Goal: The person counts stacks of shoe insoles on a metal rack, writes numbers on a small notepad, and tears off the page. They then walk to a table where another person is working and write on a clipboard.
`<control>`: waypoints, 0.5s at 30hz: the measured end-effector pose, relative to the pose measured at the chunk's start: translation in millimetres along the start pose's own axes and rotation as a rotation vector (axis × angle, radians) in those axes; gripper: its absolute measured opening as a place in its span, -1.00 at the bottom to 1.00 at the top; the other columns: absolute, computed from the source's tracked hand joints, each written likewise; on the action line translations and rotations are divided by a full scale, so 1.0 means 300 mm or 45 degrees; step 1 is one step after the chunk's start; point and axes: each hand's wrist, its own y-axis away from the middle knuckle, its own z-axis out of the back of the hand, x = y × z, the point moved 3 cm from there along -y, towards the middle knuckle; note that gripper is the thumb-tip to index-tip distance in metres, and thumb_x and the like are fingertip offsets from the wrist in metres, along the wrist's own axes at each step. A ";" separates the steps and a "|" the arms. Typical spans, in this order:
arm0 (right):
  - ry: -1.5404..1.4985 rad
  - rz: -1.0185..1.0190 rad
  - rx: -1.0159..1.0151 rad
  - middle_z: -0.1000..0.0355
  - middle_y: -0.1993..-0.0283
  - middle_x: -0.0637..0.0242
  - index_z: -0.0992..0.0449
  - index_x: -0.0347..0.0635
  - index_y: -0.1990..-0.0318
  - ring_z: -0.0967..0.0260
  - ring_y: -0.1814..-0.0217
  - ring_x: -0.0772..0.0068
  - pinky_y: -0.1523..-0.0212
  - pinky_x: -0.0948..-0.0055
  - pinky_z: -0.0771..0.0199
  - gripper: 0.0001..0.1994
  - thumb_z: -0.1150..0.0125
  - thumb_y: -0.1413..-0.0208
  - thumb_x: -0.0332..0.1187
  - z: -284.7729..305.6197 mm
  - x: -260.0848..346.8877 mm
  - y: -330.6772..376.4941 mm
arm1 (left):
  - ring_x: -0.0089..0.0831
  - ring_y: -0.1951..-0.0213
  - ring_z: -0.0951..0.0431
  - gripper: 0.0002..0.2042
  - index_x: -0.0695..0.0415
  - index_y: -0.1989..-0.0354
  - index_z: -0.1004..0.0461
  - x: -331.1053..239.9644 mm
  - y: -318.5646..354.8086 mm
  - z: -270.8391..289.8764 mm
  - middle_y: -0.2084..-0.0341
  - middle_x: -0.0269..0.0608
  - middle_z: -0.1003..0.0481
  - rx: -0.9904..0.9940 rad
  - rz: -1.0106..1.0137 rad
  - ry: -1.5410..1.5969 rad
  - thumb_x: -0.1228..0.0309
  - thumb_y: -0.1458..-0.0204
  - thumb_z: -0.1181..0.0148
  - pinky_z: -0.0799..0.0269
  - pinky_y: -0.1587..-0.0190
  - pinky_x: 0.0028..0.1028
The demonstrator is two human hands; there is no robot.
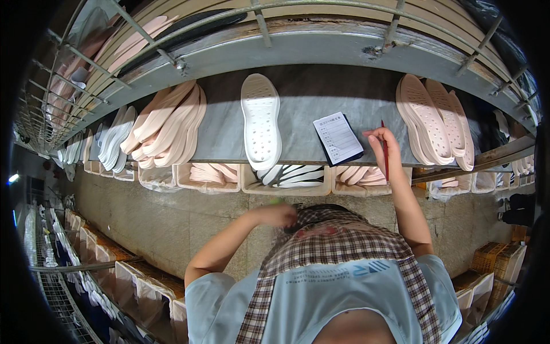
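In my right hand [380, 139] a slim red pen [385, 157] stands near upright, held by the fingers at the right of a pad. The white printed pad [337, 136] lies tilted on the grey conveyor belt [220, 135], with a dark blue edge showing under it. Left of the pad, a single white shoe sole [261, 120] with small holes lies lengthwise across the belt. My left hand [278, 215] is at my waist by the checked apron [321, 241], blurred by motion, its fingers unclear.
Pale pink soles [172, 126] lie heaped on the belt's left, more pink soles [429, 123] on its right. Below the near edge hang lined bins [209, 184] of soles. A metal rail [321, 10] crosses above the belt. Behind me stand racks and lined crates [134, 286].
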 end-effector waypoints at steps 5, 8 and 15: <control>-0.094 -0.013 -0.055 -0.49 0.31 0.25 -0.34 -0.30 0.29 -0.35 0.27 0.59 0.17 0.60 -0.33 -0.93 -0.04 -0.17 -0.47 -0.007 -0.006 0.018 | -0.14 0.09 -0.46 -0.65 0.23 -0.02 -0.35 0.105 -0.115 -0.164 0.13 0.07 -0.44 -0.392 -0.175 0.454 0.35 -0.08 0.04 -0.33 0.03 -0.31; -0.113 -0.033 -0.032 -0.49 0.33 0.26 -0.34 -0.30 0.30 -0.32 0.30 0.61 0.20 0.61 -0.32 -0.92 -0.03 -0.18 -0.47 -0.026 -0.012 0.017 | -0.07 0.05 -0.43 -0.64 0.22 -0.05 -0.31 0.133 -0.260 -0.197 0.07 0.12 -0.41 -0.414 -0.173 0.326 0.38 -0.08 0.07 -0.31 0.00 -0.27; -0.116 -0.058 -0.009 -0.48 0.31 0.25 -0.31 -0.28 0.24 -0.31 0.24 0.59 0.13 0.57 -0.29 -0.85 0.07 -0.25 -0.36 -0.024 0.009 0.023 | -0.05 0.11 -0.45 -0.71 0.16 0.04 -0.36 0.060 -0.390 -0.146 0.14 0.08 -0.45 -0.300 -0.128 -0.025 0.40 -0.05 0.03 -0.33 0.05 -0.21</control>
